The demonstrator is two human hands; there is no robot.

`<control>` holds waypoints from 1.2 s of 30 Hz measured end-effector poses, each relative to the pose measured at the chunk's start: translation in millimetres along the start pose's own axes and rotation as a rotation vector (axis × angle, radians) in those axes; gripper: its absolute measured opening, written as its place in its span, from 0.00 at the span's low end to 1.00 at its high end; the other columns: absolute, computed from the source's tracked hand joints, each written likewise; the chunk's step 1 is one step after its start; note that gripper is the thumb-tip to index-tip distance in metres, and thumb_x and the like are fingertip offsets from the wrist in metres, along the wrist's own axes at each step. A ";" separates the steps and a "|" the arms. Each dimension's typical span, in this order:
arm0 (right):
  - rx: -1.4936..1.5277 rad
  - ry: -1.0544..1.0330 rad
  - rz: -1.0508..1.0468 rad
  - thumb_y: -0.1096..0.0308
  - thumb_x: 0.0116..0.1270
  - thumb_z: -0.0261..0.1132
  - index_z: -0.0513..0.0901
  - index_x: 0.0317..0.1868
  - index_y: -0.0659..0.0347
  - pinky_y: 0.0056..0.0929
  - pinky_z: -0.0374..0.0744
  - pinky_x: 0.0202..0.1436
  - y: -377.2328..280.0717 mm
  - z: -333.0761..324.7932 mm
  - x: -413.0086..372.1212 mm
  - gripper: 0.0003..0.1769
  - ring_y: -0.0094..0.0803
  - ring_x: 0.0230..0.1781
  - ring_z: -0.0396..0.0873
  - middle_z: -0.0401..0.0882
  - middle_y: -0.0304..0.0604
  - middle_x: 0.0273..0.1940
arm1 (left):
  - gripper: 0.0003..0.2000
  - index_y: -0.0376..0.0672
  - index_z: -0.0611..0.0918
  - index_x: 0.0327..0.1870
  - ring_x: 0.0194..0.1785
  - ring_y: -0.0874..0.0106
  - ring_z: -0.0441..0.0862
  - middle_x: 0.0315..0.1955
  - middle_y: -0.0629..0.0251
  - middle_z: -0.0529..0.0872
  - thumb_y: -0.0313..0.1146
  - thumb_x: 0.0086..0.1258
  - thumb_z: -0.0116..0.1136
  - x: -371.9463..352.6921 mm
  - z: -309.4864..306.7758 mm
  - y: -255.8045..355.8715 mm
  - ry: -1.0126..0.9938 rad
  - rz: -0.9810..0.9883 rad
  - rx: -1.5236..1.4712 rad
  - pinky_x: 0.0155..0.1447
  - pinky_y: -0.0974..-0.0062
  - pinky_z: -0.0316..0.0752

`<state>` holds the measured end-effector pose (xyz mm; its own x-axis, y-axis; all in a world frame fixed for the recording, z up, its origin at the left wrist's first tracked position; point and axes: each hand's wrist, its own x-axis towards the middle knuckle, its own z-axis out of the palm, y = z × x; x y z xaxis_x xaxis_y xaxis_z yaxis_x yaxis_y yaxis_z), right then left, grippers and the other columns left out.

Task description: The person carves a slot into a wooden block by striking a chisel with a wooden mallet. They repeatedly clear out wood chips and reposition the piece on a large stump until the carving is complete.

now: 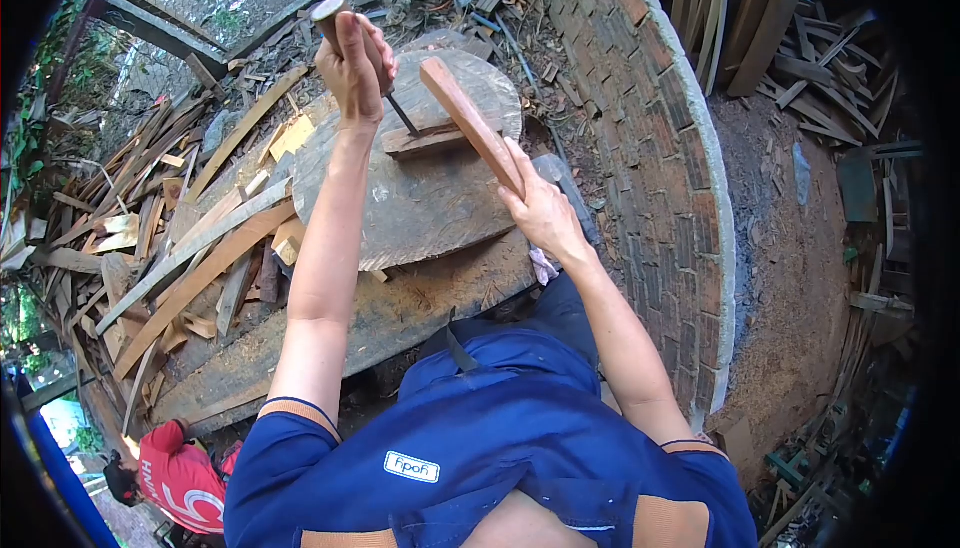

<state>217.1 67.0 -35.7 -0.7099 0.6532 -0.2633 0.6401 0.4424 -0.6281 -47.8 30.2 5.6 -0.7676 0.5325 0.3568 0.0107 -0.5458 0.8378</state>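
My left hand is wrapped around the handle of a chisel, whose flat round butt shows above the fist. The chisel's dark metal shank slants down, and its tip meets a small brown wood block. That block lies on a thick round wooden slab with a worn, grey-brown top. In my right hand is a reddish-brown wooden club, gripped at its near end. Its far end points up and to the left, beside the chisel and apart from it.
Scrap boards are heaped at the left. A curved brick wall runs along the right, with more timber beyond it. A person in a red shirt is at the lower left. Wood chips litter the ground behind the slab.
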 end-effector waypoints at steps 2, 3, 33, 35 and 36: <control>0.000 0.001 0.000 0.58 0.68 0.60 0.51 0.78 0.38 0.56 0.78 0.55 -0.2 -0.1 0.0 0.40 0.62 0.51 0.80 0.83 0.62 0.50 | 0.28 0.40 0.73 0.34 0.17 0.78 0.74 0.20 0.68 0.75 0.62 0.71 0.55 0.0 2.5 -3.9 -0.017 0.017 0.070 0.18 0.80 0.68; -0.002 0.001 -0.001 0.58 0.68 0.60 0.52 0.78 0.39 0.56 0.78 0.55 0.1 -0.5 0.0 0.40 0.62 0.51 0.80 0.82 0.62 0.50 | 0.27 0.40 0.73 0.34 0.16 0.79 0.74 0.19 0.68 0.75 0.61 0.71 0.56 0.9 4.2 -5.4 -0.011 0.028 0.068 0.17 0.81 0.67; -0.035 0.132 -0.531 0.58 0.71 0.55 0.60 0.75 0.45 0.49 0.81 0.52 -136.2 -133.6 -1.7 0.33 0.57 0.46 0.84 0.84 0.63 0.46 | 0.06 0.38 0.80 0.35 0.25 0.79 0.80 0.23 0.68 0.83 0.27 0.62 0.64 -4.1 5.5 -37.9 0.183 0.299 0.482 0.30 0.79 0.74; -0.137 0.074 -0.488 0.56 0.69 0.56 0.58 0.76 0.43 0.50 0.79 0.58 -119.4 -123.3 13.6 0.35 0.56 0.54 0.82 0.81 0.63 0.53 | 0.05 0.38 0.77 0.32 0.19 0.81 0.78 0.20 0.70 0.80 0.24 0.65 0.63 6.6 1.2 -53.4 0.176 0.539 0.549 0.21 0.81 0.70; -0.133 0.094 -0.485 0.56 0.69 0.56 0.58 0.76 0.43 0.50 0.79 0.58 -118.0 -124.6 10.9 0.35 0.56 0.54 0.82 0.81 0.63 0.53 | 0.05 0.38 0.77 0.32 0.19 0.81 0.78 0.20 0.70 0.80 0.24 0.65 0.63 11.8 1.4 -50.2 0.160 0.549 0.540 0.21 0.81 0.70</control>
<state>170.4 98.5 126.8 -0.9090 0.4030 0.1059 0.2800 0.7789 -0.5612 -56.6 64.8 -31.7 -0.6445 0.1553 0.7487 0.6941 -0.2919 0.6581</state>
